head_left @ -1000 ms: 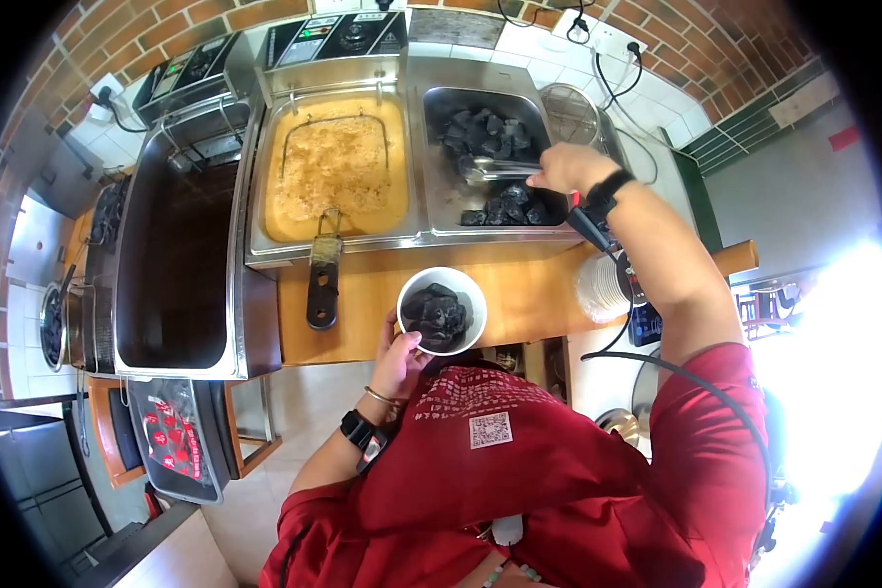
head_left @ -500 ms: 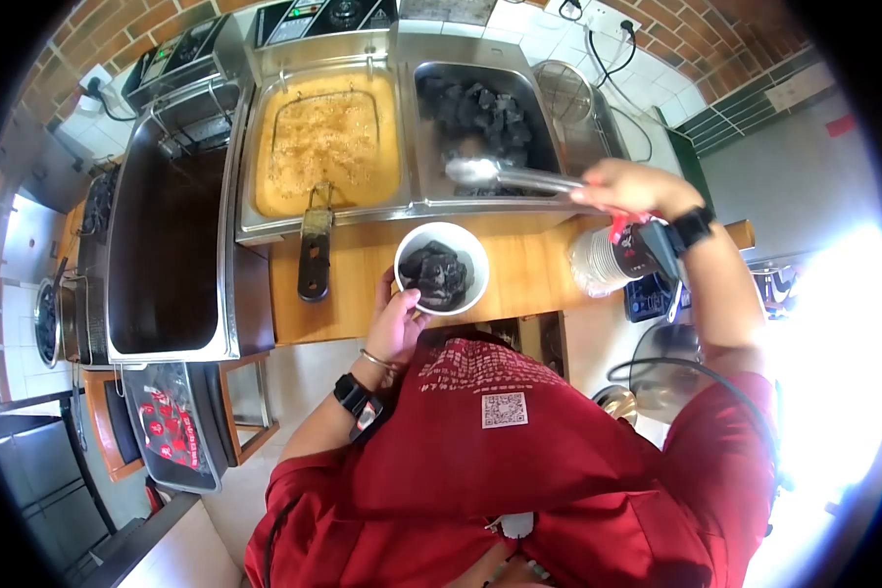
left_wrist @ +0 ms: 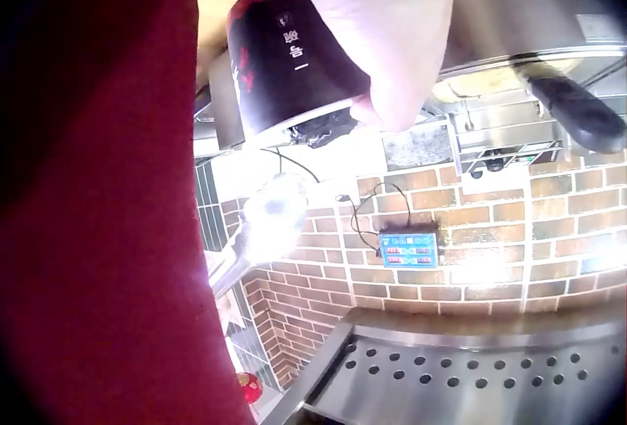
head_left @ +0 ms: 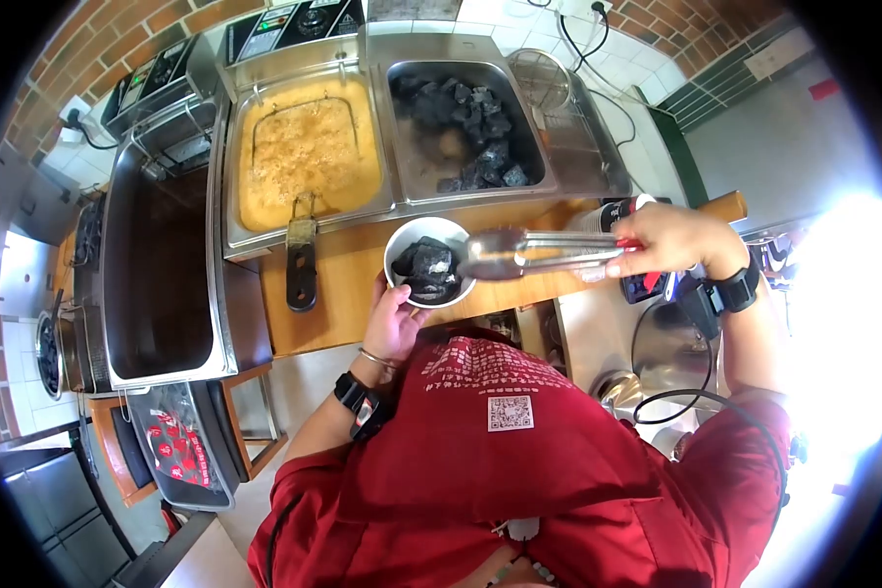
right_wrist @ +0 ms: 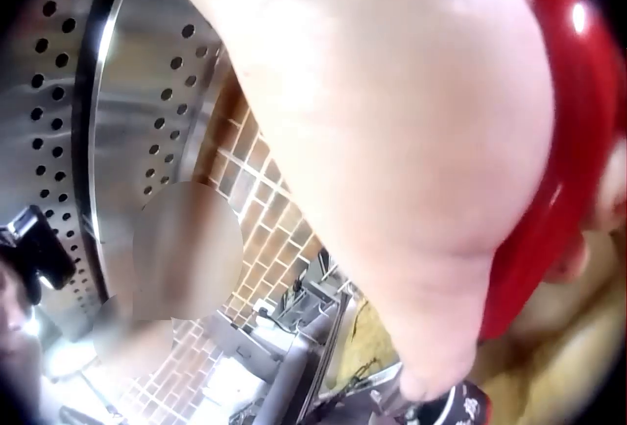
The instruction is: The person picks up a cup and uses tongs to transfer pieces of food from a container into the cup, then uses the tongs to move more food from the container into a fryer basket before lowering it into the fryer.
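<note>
The cup (head_left: 424,228) is held up by the front edge of the wooden counter (head_left: 345,282), mouth facing up at the head camera. White on the inside, and from the left wrist you can see the outside is dark, with pale lettering, some red patterning and a white rim. It's got a chunky pile of black pieces (head_left: 429,263) in it, all rough and blocky, kinda shiny, with whitish glints on top. Couldn't tell you what they are.

Left hand (head_left: 392,321) is gripping the cup, thumb up at the rim and fingers round the side. Right hand (head_left: 671,240) has a hold of the metal tongs (head_left: 568,237) at the end with the red bit. The tongs' head is a bit blurry and overlaps the cup's right edge, so no idea if they're actually touching.

Just behind the cup is a steel pan (head_left: 416,167) with more black chunks, mostly along the back and right. Next to that, a vat of foamy yellow liquid (head_left: 314,147) with a black handle (head_left: 301,277) sticking out front, then a deep dark vat (head_left: 162,265) further left. Red apron (head_left: 441,451) with a QR code (head_left: 511,413) up close.
</note>
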A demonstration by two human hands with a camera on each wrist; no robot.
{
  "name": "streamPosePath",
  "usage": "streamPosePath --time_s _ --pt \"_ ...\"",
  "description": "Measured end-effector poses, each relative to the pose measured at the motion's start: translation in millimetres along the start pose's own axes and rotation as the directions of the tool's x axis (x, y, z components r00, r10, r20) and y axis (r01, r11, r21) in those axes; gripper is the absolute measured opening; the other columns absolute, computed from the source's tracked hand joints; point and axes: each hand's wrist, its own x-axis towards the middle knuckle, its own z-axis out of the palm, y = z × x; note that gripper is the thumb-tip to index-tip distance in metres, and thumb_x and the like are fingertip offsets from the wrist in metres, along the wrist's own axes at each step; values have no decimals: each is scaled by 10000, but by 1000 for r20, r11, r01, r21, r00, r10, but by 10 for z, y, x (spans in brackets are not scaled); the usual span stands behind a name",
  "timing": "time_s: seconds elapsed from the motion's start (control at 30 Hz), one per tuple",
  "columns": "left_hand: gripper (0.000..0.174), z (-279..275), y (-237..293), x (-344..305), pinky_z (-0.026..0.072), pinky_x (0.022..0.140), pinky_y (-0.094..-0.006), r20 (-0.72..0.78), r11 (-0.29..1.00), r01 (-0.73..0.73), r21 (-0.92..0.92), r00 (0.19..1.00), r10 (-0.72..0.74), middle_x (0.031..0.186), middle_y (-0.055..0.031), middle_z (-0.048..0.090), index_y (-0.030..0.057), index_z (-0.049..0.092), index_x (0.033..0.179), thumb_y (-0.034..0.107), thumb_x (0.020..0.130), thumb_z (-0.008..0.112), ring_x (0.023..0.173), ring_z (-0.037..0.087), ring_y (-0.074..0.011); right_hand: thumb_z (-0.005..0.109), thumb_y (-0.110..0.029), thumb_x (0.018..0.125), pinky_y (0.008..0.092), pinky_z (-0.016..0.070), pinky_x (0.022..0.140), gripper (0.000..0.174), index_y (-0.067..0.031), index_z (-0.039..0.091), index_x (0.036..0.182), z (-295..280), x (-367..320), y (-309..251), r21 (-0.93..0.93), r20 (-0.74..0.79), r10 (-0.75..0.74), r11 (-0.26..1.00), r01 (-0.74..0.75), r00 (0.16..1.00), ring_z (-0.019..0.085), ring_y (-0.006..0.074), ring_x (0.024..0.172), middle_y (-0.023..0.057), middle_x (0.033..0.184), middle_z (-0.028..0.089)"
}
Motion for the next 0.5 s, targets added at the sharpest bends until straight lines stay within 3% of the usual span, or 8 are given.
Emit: streamPosePath --time_s 0.03,0.07,0.13,0.2,0.27,0.33,0.4,0.5 --pt "575 48 22 -34 460 950 -467 -19 1000 -7 27 1000 7 1298 -103 475 147 313 1384 121 849 522 1166 521 -257 636 -573 819 387 397 546 582 1 582 735 -41 22 77 40 -38 16 999 -15 999 468 297 552 156 602 524" --pt "576 92 44 -63 468 943 -467 -38 998 -14 54 999 16 1298 -104 474 145 311 1386 120 850 522 1163 523 -258 630 -574 821 399 416 562 583 2 588 751 -120 49 94 54 -42 142 989 -140 989 502 306 563 160 611 538" --pt "570 109 46 -84 482 924 -469 -46 998 -14 57 999 17 1295 -110 475 136 310 1381 115 852 520 1157 529 -267 629 -561 820 427 452 606 563 1 610 790 -199 208 198 -64 -280 124 987 -147 952 574 337 625 181 647 580" --pt "565 88 36 -101 492 916 -475 -57 998 7 68 998 -3 1291 -120 475 133 310 1375 104 852 522 1157 531 -280 632 -548 813 458 477 669 544 -4 634 828 -201 498 436 -246 -485 121 931 -268 866 626 372 726 204 704 618" --pt "566 77 33 -116 494 917 -488 -57 998 7 55 998 -4 1291 -129 470 140 310 1370 94 849 525 1156 530 -290 635 -536 807 465 490 710 519 -20 653 849 -276 756 480 -297 -510 112 908 -296 853 636 388 788 198 760 648" --pt "545 39 13 -135 471 908 -463 -45 991 16 133 999 -10 1302 -87 483 177 336 1373 183 861 523 1120 542 -265 628 -535 821 431 507 823 520 -30 704 919 -341 1038 513 -392 -475 225 811 -434 851 650 348 943 183 938 686" --pt "559 -12 1 -142 472 895 -448 -69 991 22 131 998 -13 1296 -89 494 177 336 1375 189 855 538 1120 542 -262 633 -538 817 425 509 834 522 -34 710 929 -420 1243 495 -427 -461 214 798 -426 861 650 344 958 175 959 689" --pt "544 -66 11 -149 475 941 -481 -105 997 47 62 994 -40 1287 -112 477 161 336 1345 93 842 534 1157 524 -277 639 -549 811 418 513 845 535 -37 715 947 -566 1441 405 -466 -429 205 784 -410 880 652 341 969 162 988 692"
